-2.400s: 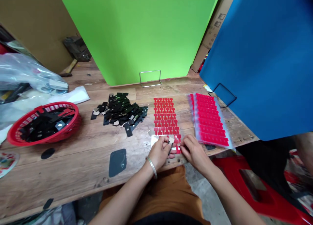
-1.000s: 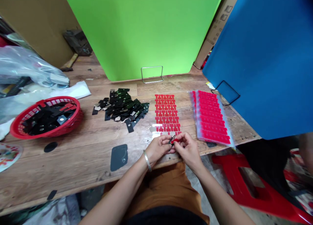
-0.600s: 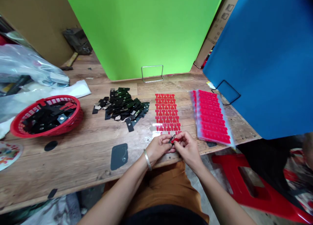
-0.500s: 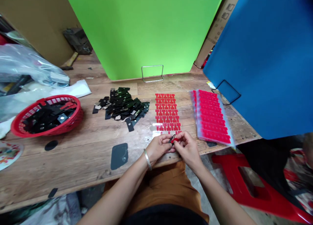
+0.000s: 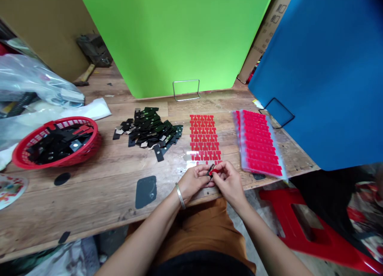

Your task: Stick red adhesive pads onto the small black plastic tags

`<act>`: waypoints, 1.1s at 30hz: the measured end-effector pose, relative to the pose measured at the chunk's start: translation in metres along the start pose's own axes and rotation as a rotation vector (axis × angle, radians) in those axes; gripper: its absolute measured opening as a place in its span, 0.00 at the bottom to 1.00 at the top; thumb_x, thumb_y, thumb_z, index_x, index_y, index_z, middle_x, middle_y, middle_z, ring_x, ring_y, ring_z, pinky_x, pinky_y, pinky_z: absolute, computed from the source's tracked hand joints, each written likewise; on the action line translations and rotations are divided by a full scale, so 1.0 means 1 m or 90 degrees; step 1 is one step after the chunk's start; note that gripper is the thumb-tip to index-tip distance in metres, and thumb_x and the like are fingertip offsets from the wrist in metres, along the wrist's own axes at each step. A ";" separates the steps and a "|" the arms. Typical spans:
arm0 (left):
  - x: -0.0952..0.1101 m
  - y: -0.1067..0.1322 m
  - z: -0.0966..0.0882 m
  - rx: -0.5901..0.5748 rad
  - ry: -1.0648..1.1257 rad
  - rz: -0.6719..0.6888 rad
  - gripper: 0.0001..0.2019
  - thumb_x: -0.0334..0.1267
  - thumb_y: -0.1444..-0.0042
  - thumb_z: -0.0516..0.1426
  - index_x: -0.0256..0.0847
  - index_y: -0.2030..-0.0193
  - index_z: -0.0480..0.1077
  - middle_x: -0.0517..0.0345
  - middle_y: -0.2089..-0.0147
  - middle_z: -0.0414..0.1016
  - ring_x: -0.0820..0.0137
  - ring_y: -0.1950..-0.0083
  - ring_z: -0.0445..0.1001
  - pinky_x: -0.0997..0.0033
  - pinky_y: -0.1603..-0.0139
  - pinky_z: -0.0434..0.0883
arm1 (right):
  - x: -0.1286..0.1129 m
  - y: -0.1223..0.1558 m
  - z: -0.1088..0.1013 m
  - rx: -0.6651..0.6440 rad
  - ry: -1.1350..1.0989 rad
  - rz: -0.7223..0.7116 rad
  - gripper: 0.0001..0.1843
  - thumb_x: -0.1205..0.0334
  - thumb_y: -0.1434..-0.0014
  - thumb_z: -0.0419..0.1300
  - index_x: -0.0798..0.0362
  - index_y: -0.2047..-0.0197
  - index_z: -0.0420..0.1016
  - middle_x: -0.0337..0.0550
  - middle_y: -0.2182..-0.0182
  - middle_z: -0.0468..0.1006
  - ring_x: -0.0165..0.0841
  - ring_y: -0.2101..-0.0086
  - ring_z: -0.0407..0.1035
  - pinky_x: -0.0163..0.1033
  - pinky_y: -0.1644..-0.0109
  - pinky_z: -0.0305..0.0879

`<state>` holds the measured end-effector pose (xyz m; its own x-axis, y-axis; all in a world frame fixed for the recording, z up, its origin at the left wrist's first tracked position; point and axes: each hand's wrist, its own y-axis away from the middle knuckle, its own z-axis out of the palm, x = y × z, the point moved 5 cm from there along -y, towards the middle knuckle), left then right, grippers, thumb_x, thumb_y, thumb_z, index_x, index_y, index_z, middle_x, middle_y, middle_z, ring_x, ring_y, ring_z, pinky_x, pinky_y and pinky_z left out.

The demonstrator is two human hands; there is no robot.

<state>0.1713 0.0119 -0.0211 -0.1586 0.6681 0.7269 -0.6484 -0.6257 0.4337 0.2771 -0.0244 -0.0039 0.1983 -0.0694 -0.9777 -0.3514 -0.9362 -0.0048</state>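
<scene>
Between the fingers of my left hand is a small flat black piece, partly covered by the fingertips. My right hand pinches a small red sticker against that piece. Both hands meet at the table's front edge, just below a sheet of red T-shaped stickers; its lowest row is partly hidden by my fingers. Left of the sheet lies a loose heap of flat black pieces, some with pale patches or dots. To the right rests a stack of red sticker sheets on clear backing.
A red basket of black pieces stands on the left of the wooden table. A green board and a blue board rise behind, with wire stands at their bases. A red stool is at the lower right.
Almost nothing differs. Both hands stay in the same place, with the black piece and red sticker shifted very slightly between the fingers.
</scene>
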 end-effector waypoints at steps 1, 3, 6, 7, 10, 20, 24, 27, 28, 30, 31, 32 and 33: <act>0.000 0.000 0.000 -0.004 0.000 0.000 0.16 0.30 0.60 0.62 0.33 0.61 0.67 0.54 0.66 0.75 0.73 0.67 0.74 0.73 0.60 0.69 | 0.000 0.000 0.000 0.002 0.003 -0.002 0.05 0.64 0.51 0.56 0.51 0.70 0.62 0.32 0.78 0.65 0.24 0.80 0.61 0.30 0.80 0.61; -0.001 -0.001 -0.001 -0.007 -0.001 0.001 0.17 0.30 0.60 0.63 0.33 0.61 0.67 0.54 0.66 0.75 0.73 0.67 0.74 0.73 0.60 0.69 | 0.000 0.000 -0.001 0.005 0.007 -0.006 0.05 0.64 0.51 0.56 0.51 0.70 0.62 0.33 0.77 0.65 0.24 0.80 0.61 0.29 0.80 0.61; -0.001 -0.002 -0.002 -0.010 -0.005 0.003 0.17 0.31 0.60 0.63 0.33 0.60 0.68 0.54 0.67 0.75 0.74 0.69 0.73 0.73 0.61 0.68 | 0.001 0.000 -0.001 0.001 0.007 -0.009 0.05 0.64 0.50 0.56 0.51 0.70 0.62 0.33 0.77 0.66 0.24 0.81 0.61 0.29 0.80 0.61; -0.002 -0.002 -0.002 -0.011 -0.006 0.004 0.17 0.32 0.59 0.63 0.33 0.60 0.69 0.55 0.67 0.74 0.74 0.69 0.73 0.73 0.61 0.68 | 0.000 0.000 -0.001 0.000 0.006 -0.010 0.05 0.64 0.50 0.56 0.51 0.69 0.62 0.33 0.77 0.65 0.24 0.81 0.61 0.29 0.80 0.61; -0.003 -0.003 -0.003 -0.007 -0.006 0.010 0.16 0.35 0.57 0.62 0.33 0.60 0.69 0.57 0.70 0.74 0.74 0.70 0.73 0.72 0.62 0.69 | 0.000 0.000 -0.001 0.002 0.010 -0.013 0.05 0.64 0.50 0.56 0.51 0.69 0.62 0.32 0.78 0.65 0.24 0.81 0.62 0.29 0.80 0.61; -0.005 -0.003 -0.001 0.069 -0.039 0.076 0.10 0.34 0.55 0.60 0.34 0.64 0.68 0.60 0.75 0.74 0.75 0.75 0.72 0.77 0.70 0.68 | -0.011 0.009 -0.005 0.049 0.145 -0.102 0.04 0.63 0.45 0.53 0.52 0.66 0.67 0.44 0.65 0.69 0.28 0.74 0.67 0.33 0.75 0.65; -0.003 -0.001 0.001 0.056 -0.035 0.068 0.12 0.35 0.55 0.61 0.33 0.63 0.67 0.56 0.72 0.75 0.72 0.72 0.74 0.72 0.66 0.71 | -0.019 0.002 -0.010 0.086 0.210 -0.158 0.04 0.66 0.46 0.54 0.53 0.69 0.68 0.45 0.61 0.67 0.30 0.69 0.66 0.34 0.70 0.65; -0.002 0.000 0.001 0.056 -0.043 0.065 0.13 0.36 0.55 0.61 0.33 0.63 0.67 0.55 0.72 0.76 0.72 0.72 0.75 0.72 0.66 0.71 | -0.017 -0.003 -0.008 0.062 0.203 -0.155 0.04 0.67 0.45 0.52 0.53 0.69 0.68 0.42 0.66 0.67 0.29 0.69 0.65 0.33 0.69 0.64; -0.002 0.000 0.001 0.055 -0.043 0.065 0.13 0.36 0.55 0.61 0.33 0.63 0.67 0.54 0.72 0.76 0.72 0.72 0.75 0.72 0.66 0.71 | -0.017 -0.004 -0.008 0.059 0.202 -0.155 0.04 0.68 0.45 0.52 0.53 0.69 0.68 0.41 0.67 0.67 0.29 0.69 0.65 0.33 0.68 0.64; -0.002 0.000 0.001 0.053 -0.044 0.065 0.12 0.35 0.54 0.60 0.32 0.62 0.67 0.54 0.71 0.76 0.72 0.72 0.75 0.73 0.66 0.71 | -0.015 -0.005 -0.007 0.060 0.201 -0.155 0.04 0.68 0.46 0.52 0.53 0.69 0.68 0.41 0.68 0.67 0.29 0.69 0.65 0.33 0.67 0.63; -0.002 0.000 0.001 0.052 -0.045 0.065 0.12 0.34 0.54 0.60 0.32 0.62 0.67 0.54 0.71 0.76 0.73 0.72 0.75 0.73 0.66 0.71 | -0.014 -0.006 -0.007 0.060 0.199 -0.152 0.04 0.67 0.46 0.53 0.53 0.69 0.68 0.40 0.68 0.67 0.29 0.70 0.65 0.33 0.67 0.63; -0.002 -0.001 0.001 0.052 -0.045 0.065 0.12 0.34 0.54 0.60 0.32 0.62 0.67 0.54 0.71 0.76 0.73 0.72 0.75 0.74 0.66 0.71 | -0.013 -0.006 -0.006 0.059 0.199 -0.148 0.04 0.67 0.46 0.53 0.53 0.69 0.67 0.40 0.69 0.67 0.29 0.70 0.65 0.33 0.67 0.63; -0.002 -0.001 0.001 0.052 -0.045 0.065 0.12 0.34 0.54 0.59 0.32 0.62 0.67 0.54 0.71 0.76 0.73 0.72 0.75 0.74 0.66 0.71 | -0.012 -0.006 -0.006 0.059 0.199 -0.145 0.03 0.67 0.46 0.53 0.53 0.69 0.67 0.40 0.69 0.68 0.29 0.70 0.65 0.34 0.67 0.63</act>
<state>0.1724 0.0111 -0.0222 -0.1664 0.5712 0.8038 -0.5684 -0.7216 0.3952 0.2826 -0.0201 0.0095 0.5443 0.0213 -0.8386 -0.3452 -0.9055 -0.2470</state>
